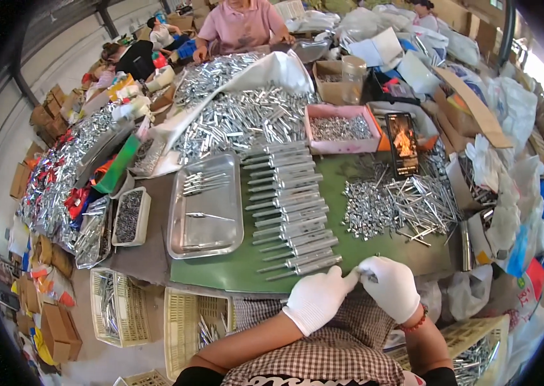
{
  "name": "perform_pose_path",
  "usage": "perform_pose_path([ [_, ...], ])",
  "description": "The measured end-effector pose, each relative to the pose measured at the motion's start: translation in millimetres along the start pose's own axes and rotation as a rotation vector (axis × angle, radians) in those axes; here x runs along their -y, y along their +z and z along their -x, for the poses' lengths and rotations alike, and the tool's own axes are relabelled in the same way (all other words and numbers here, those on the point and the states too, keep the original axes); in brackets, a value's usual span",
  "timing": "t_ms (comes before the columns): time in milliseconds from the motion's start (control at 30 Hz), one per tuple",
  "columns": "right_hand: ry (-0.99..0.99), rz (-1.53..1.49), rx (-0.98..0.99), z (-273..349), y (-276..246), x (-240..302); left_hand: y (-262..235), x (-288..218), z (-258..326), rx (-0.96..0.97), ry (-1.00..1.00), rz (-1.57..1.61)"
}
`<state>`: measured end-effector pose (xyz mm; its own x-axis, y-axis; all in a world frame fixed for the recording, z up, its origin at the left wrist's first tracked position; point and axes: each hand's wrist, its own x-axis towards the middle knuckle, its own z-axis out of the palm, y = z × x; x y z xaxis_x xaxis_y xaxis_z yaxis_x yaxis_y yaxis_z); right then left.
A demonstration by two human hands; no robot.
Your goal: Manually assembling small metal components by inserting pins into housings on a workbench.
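In a white glove, my left hand (320, 299) is at the table's front edge, fingers together and their tips meeting my right hand. My right hand (391, 288), also gloved, is closed in a pinch; a small dark bit shows at its fingertips, too small to name. What my left fingers hold, if anything, is hidden. Beyond my left hand lies a long row of silver metal shafts with thicker sleeves (298, 222), side by side on the green mat (214, 273). To the right are a heap of small metal fittings (368, 209) and a pile of thin metal rods (423, 206).
A steel tray (207, 241) with several slim metal pieces lies left of the row. Farther back are a pink-rimmed box (343, 149), an upright phone (403, 145) and a large metal heap (246, 119). A person in pink (240, 29) sits opposite. Crates (175, 334) stand below.
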<state>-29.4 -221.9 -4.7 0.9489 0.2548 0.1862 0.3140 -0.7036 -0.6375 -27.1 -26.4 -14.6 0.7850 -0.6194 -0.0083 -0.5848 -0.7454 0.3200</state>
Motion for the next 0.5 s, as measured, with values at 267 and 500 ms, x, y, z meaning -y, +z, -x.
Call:
perform_pose_path([
  [267,0.033,0.084,-0.099,-1.9,-2.1,3.6,3.6,5.0,-5.8,-0.069,0.011,0.026],
  [500,-0.025,0.133,-0.088,-1.8,-0.7,-5.2,6.5,4.2,-2.6,-0.078,0.024,0.027],
])
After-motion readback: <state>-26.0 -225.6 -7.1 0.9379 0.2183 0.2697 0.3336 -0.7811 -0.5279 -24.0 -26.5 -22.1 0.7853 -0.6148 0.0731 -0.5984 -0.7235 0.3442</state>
